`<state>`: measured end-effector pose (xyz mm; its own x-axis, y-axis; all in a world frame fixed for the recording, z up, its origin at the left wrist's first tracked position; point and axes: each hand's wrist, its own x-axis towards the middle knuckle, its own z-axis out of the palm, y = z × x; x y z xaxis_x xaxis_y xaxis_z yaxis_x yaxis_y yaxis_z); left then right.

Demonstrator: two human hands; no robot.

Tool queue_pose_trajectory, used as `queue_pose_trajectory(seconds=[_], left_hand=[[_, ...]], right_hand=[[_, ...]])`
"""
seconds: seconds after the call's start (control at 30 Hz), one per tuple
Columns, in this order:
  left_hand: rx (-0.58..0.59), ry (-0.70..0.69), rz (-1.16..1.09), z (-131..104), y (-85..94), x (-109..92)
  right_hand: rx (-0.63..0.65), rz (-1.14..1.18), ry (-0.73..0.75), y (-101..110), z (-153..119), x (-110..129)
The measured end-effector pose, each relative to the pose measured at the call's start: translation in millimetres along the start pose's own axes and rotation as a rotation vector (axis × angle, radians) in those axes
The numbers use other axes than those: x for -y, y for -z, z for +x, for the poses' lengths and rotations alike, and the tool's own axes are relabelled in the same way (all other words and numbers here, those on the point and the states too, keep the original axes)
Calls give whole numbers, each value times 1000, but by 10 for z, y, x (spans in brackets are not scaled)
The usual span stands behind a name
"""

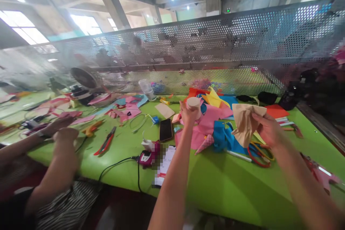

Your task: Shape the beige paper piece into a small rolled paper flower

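Note:
My left hand (188, 113) is closed round a pale round object (194, 104), like a cup or roll, above a heap of coloured sheets. At the right, my right hand (265, 125) pinches a crumpled brown paper piece (244, 122) by its edge, raised over the blue fabric (229, 138). Pink sheets (206, 122) lie between the two hands, with a small pink checked cone (205, 143) on their front edge. Behind them are yellow (215, 97) and red pieces.
Left of my arm lie a phone (165, 129), a magenta power socket (148, 156) with cables, a paper sheet (165, 167) and red-handled pliers (106, 142). A co-worker's hands (63, 127) are at the far left. A perforated metal screen (172, 54) stands behind.

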<state>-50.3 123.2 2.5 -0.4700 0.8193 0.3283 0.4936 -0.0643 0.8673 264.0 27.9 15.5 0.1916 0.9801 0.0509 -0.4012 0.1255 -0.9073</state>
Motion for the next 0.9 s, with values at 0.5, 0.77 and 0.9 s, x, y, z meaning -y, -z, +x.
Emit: queue_pose_trajectory(seconds=[0.5, 0.77, 0.9], left_hand=[[625, -729, -260, -1023, -220, -371], [614, -564, -507, -1134, -135, -345], [592, -426, -518, -1226, -102, -277]], right_hand=[[131, -232, 69, -51, -252, -221], [147, -246, 133, -51, -359, -159], [217, -254, 186, -65, -458, -120]])
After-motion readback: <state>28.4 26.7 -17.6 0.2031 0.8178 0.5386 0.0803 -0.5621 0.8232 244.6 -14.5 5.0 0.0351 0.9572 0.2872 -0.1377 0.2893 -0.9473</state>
